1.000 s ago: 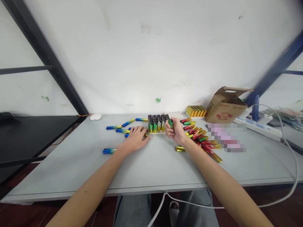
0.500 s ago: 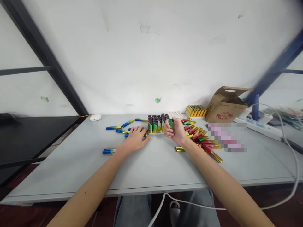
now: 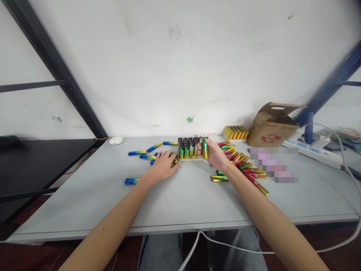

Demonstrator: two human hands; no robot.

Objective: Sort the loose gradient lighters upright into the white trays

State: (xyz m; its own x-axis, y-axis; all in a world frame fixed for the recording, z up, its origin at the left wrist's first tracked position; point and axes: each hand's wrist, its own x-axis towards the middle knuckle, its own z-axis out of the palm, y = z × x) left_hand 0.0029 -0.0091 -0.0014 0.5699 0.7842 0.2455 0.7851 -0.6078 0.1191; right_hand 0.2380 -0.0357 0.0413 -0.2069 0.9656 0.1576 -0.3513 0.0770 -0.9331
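Note:
My right hand is closed round a green-and-gold lighter casing, held upright at the right end of a white holder tray. Several green-and-gold casings with dark tops stand in rows in that tray. Just left of the tray, my left hand lies with fingers stretched and thumb apart, over some blue-and-gold casings. What its fingertips touch is partly hidden. More blue casings lie near my left wrist.
Red, green and gold casings lie in a loose pile beside my right forearm. Behind are a white holed tray, a tray of yellow casings and an open cardboard box. A power strip sits right; a white cable crosses the table's front.
The casing in my right hand shows more of its length now, upright in front of the fingers. My left hand stays almost in place. The whole view has shifted slightly.

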